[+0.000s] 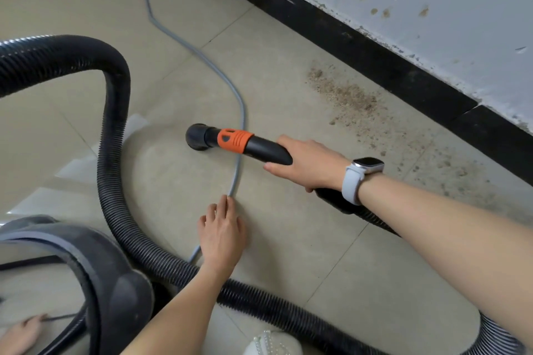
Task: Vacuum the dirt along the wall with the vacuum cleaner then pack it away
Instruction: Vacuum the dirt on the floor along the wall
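My right hand (308, 163), with a watch on its wrist, grips the black vacuum handle with the orange collar (235, 140). Its round black nozzle end (196, 137) hangs over the tiled floor, left of the dirt. Brown dirt (352, 98) lies scattered along the black skirting (375, 60) at the foot of the wall. My left hand (222, 232) reaches down with straight fingers and touches the grey power cord (235, 179) on the floor. The ribbed black hose (111, 135) loops from the upper left round to the lower right. The vacuum's body (95, 274) sits at the lower left.
The grey cord runs up the floor toward the top of the view, crossing under the handle. A white shoe (271, 344) shows at the bottom edge. Fingers (21, 331) are reflected in the vacuum's shiny body at the bottom left. The white wall is stained and chipped.
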Available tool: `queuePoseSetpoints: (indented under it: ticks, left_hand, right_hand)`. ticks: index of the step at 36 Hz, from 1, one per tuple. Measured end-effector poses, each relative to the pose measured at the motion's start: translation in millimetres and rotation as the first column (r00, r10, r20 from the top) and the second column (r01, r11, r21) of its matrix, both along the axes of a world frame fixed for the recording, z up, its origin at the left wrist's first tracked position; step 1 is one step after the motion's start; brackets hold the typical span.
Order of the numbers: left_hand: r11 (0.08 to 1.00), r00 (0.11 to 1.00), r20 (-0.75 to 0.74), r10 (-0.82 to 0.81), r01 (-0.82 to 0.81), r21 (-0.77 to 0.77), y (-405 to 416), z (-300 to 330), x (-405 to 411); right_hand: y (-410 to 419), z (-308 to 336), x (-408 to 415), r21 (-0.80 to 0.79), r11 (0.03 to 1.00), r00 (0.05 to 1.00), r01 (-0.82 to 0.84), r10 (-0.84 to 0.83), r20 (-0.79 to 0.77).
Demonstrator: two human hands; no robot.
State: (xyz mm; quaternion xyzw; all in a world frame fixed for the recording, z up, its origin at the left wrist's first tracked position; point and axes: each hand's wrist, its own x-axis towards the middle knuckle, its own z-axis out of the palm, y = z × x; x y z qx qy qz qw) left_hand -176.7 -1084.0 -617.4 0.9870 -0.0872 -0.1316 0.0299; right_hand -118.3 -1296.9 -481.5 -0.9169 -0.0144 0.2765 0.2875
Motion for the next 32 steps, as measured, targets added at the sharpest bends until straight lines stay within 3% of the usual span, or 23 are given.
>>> queuePoseSetpoints:
  ticks: [5,10,14,25,29,32]
  left_hand:
    - [0.995,0.995,-0.018,0.1,-0.099,0.033,8,0,8]
    - [0.988,0.987,-0.037,0.154,-0.153,0.023,19,-2,18]
    - [0.977,0.974,-0.082,0.212,-0.212,0.002,20,-4,22]
    - [0.939,0.936,-0.144,0.32,-0.334,-0.078,6,1,23]
    - [0.966,0.966,-0.118,0.232,-0.243,-0.085,-2,2,16]
    - [0.979,0.969,-0.183,0.168,-0.186,-0.083,-7,1,8]
  right_hand:
    - [-24,3,-18,-0.018,0.998,0.997,-0.066,0.065,-0.039]
    - [-74,-13,-46,0.108,0.95,0.954,0.295,-0.298,0.016]
    - [-101,-17,-58,0.102,0.913,0.918,0.395,-0.397,0.006]
    - [-62,-17,-93,-0.03,0.992,0.989,0.125,-0.127,-0.077]
    - [-62,-20,-96,-0.044,0.991,0.99,0.124,-0.127,-0.061]
    - [-58,-24,-101,-0.093,0.995,0.999,0.034,-0.032,0.026]
